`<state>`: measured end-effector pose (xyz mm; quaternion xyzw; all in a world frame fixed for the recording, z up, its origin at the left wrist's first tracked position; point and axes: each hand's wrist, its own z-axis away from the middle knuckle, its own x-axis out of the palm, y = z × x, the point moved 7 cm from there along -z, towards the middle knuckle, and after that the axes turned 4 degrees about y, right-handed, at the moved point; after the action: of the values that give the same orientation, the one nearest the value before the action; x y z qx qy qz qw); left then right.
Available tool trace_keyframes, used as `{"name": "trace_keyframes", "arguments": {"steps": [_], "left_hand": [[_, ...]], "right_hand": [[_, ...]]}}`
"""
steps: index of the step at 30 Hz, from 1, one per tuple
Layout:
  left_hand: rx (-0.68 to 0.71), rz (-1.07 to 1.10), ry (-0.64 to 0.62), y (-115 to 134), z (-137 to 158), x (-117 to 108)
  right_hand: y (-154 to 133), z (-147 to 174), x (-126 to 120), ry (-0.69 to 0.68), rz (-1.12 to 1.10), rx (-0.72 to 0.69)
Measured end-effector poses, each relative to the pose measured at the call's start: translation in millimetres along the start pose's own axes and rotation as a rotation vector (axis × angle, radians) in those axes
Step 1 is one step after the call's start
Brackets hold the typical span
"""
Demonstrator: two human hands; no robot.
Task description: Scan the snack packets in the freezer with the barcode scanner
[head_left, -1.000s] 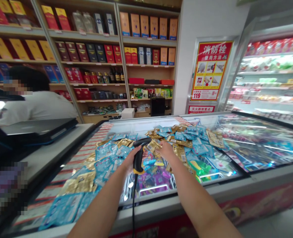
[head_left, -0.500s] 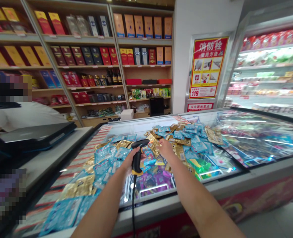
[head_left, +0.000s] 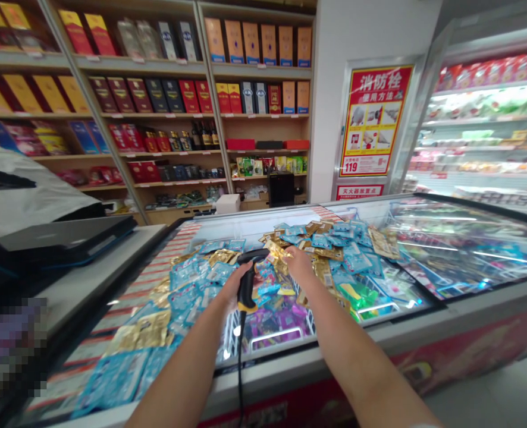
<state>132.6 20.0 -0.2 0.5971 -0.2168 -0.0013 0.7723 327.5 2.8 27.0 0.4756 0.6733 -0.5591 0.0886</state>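
Observation:
My left hand (head_left: 235,282) is closed round the grip of a black and yellow handheld barcode scanner (head_left: 246,288), whose cable hangs down toward me. The scanner's head points right, at a gold packet (head_left: 276,249). My right hand (head_left: 298,264) pinches that gold packet by its right end, just in front of the scanner. Both hands are above the glass top of a chest freezer. To the left lies a spread of blue packets (head_left: 187,273) with some gold ones among them. A heap of blue and gold packets (head_left: 357,255) lies behind and right of my right hand.
Through the freezer's glass (head_left: 285,333), purple and green packs show in wire baskets. On the left stands a counter (head_left: 143,238) with a dark flat device (head_left: 76,241); a person in white (head_left: 27,190) is behind it. Shelves of boxed goods (head_left: 151,95) line the back wall.
The gold packet in my right hand has tipped from steep to flatter before the scanner. My left hand stays nearly still. The person in white at the left has leaned and shifted.

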Motion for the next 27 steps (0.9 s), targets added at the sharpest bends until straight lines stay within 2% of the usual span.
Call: {"name": "trace_keyframes", "arguments": {"steps": [27], "left_hand": [[-0.009,-0.227,-0.087,-6,0,4]], "right_hand": [[-8,5,-14,0.018,0.214,-0.083]]}}
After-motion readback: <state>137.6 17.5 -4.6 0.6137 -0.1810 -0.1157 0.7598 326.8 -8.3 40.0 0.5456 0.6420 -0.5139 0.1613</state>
